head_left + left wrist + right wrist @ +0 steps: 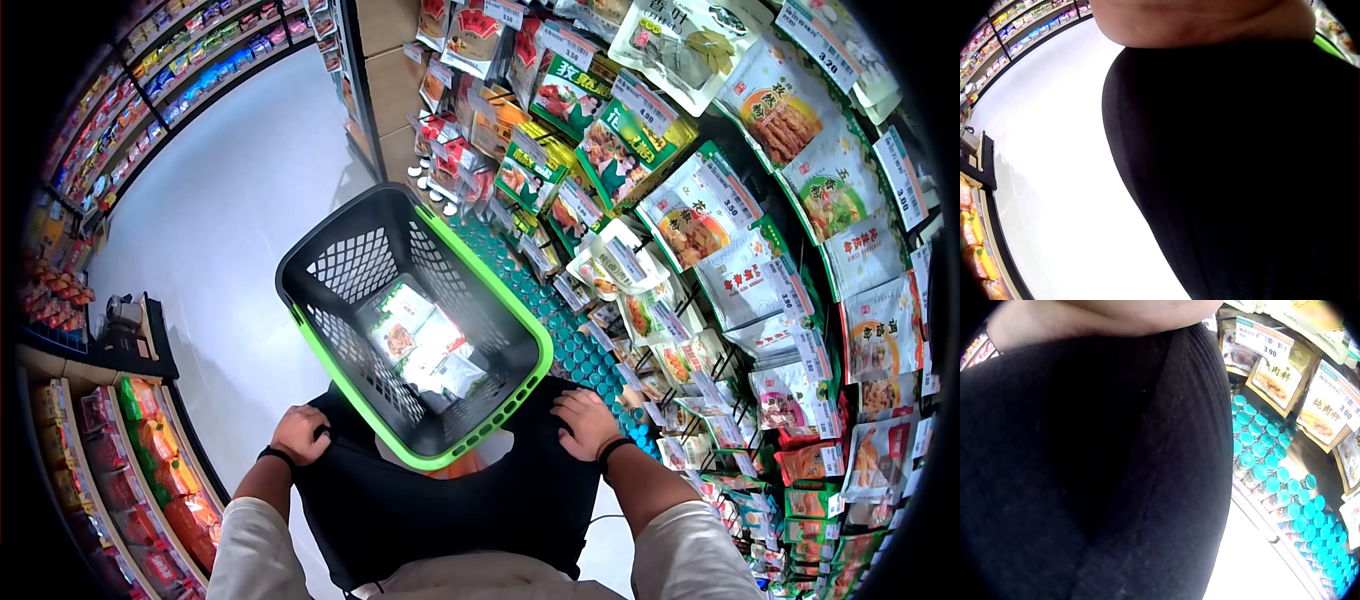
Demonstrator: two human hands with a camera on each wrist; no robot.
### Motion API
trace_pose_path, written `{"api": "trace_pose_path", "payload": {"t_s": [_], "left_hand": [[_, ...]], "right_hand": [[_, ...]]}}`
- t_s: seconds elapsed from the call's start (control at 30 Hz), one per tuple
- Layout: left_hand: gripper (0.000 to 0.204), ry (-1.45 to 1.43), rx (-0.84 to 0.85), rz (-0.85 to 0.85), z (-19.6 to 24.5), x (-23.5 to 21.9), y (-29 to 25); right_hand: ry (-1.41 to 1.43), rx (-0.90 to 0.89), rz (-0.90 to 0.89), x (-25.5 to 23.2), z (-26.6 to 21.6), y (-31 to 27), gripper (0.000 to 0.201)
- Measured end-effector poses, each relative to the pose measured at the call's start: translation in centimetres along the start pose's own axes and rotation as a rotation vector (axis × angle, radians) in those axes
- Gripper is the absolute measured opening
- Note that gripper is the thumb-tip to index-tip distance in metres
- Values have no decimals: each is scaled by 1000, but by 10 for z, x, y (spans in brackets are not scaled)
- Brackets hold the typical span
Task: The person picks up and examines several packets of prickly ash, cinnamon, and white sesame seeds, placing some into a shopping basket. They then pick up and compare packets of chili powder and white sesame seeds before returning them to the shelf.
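My left hand rests on the black-clad left knee, a dark band at its wrist. On the other knee lies my right hand, also with a dark wristband. Neither hand holds anything. Between and just beyond the knees is a black shopping basket with a bright green rim. Several seasoning packets lie in the bottom of it, partly washed out by glare. Each wrist view shows mostly a dark trouser leg, with part of the hand along the top edge.
Hanging seasoning packets with price tags cover the rack on the right. Below them stand rows of teal-capped jars. A shelf of bagged goods is at the lower left, and pale floor runs along the aisle toward far shelves.
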State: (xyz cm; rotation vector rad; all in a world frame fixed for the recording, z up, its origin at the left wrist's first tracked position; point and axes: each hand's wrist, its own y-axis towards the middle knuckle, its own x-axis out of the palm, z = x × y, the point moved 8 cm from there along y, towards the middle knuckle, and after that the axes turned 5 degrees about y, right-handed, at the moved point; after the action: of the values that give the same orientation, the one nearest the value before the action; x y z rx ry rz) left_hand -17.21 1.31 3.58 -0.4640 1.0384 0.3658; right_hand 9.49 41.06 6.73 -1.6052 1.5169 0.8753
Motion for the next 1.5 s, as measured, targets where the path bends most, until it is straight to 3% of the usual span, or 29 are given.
{"api": "trace_pose_path", "payload": {"t_s": [1.5], "left_hand": [[23,6,-7,-13,-6,6,-3]], "right_hand": [[-21,-17,11,1,2,-5,39]]}}
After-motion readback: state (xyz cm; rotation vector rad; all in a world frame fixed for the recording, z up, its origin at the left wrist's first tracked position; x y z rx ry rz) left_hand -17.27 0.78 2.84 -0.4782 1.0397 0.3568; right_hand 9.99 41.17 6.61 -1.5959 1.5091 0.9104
